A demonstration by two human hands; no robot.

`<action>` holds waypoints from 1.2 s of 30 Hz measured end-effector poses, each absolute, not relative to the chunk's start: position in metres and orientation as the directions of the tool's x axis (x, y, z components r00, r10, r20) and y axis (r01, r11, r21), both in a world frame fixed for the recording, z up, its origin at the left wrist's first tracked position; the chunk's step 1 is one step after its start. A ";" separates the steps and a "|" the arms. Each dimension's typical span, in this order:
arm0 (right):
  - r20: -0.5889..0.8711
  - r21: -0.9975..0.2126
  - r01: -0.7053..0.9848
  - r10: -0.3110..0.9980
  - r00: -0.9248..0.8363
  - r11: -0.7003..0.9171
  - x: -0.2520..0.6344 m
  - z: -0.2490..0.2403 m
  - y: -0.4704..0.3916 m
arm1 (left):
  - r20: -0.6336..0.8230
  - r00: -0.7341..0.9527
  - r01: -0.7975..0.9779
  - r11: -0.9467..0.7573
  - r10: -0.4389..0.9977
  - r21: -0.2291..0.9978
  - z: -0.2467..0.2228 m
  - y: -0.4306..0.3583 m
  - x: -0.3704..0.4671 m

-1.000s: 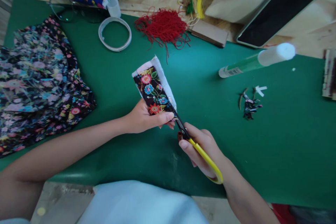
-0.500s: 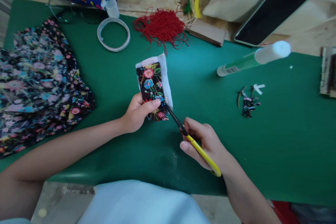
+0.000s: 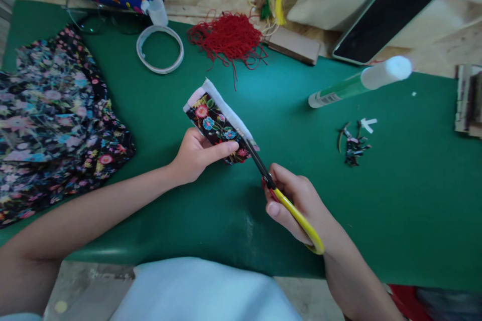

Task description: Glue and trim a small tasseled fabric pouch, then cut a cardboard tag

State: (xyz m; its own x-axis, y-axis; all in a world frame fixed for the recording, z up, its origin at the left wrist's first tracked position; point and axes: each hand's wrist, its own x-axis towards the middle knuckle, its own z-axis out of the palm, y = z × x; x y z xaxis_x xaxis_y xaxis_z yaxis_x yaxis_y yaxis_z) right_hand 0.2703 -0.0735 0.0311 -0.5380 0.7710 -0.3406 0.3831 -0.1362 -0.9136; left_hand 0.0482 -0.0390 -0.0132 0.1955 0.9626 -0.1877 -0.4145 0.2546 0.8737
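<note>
My left hand point(image 3: 196, 158) pinches a small floral piece point(image 3: 214, 123), black with bright flowers and a pale border along its top and right edges. The piece is tilted, its upper end toward the left. My right hand point(image 3: 297, 200) is closed round yellow-handled scissors point(image 3: 297, 215). Their dark blades lie at the piece's right edge, along the pale border, close to my left thumb. Whether the blades are parted is hard to tell.
On the green table point(image 3: 395, 220) lie floral cloth point(image 3: 56, 125) at left, a tape ring point(image 3: 160, 50), red cords point(image 3: 228, 37), a glue stick point(image 3: 357, 83) and dark scraps point(image 3: 354, 148) at right. A dark-screened device point(image 3: 399, 10) stands behind.
The floral piece has turned anticlockwise in my left hand. The scissors and my right hand have shifted slightly right, with the blades now further along the pale border.
</note>
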 end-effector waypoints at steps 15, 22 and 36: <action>-0.386 -0.845 0.531 0.760 -0.523 -0.064 0.277 0.044 -0.064 | -0.210 0.211 -0.312 0.269 0.955 0.911 -0.023 -0.040 0.046; -0.388 -0.831 0.554 0.769 -0.508 -0.053 0.277 0.045 -0.064 | -0.221 0.178 -0.319 0.269 0.959 0.909 -0.019 -0.038 0.048; -0.398 -0.824 0.565 0.764 -0.507 -0.054 0.278 0.045 -0.062 | -0.255 0.146 -0.395 0.293 0.956 0.871 -0.012 -0.034 0.051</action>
State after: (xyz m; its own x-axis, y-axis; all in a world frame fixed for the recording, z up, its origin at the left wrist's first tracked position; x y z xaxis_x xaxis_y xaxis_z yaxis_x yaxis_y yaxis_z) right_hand 0.2779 -0.0619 0.0450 -0.5073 0.7644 -0.3979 0.5647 -0.0540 -0.8235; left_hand 0.0507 -0.0339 -0.0117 0.1461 0.9558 -0.2550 -0.3948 0.2927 0.8709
